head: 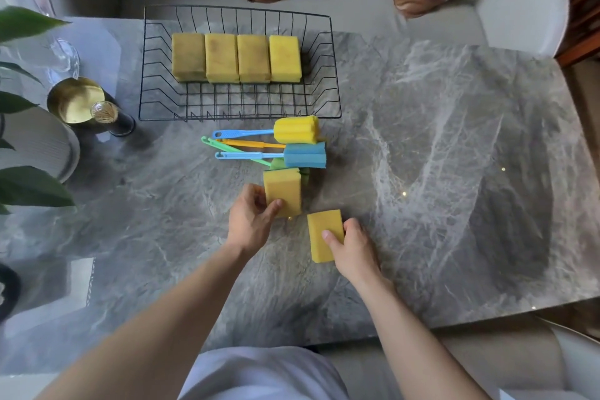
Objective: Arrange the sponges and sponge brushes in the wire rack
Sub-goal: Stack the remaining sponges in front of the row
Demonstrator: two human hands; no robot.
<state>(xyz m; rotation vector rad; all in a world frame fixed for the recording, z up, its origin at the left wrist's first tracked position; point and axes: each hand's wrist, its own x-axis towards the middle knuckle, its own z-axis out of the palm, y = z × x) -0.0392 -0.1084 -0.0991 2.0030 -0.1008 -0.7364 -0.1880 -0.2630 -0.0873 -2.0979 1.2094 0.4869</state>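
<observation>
Rack, upper centre of frame: four sponges already in a row along its far side. Outside it, at centre: left hand closed on a sponge, right hand closed on another. Brushes, piled just below the rack, apparently untouched. Roughly half done.

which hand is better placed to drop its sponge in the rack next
Left, probably. The left hand grips a sponge nearer the wire rack, facing its bare front strip. The right hand holds its sponge farther back.
</observation>
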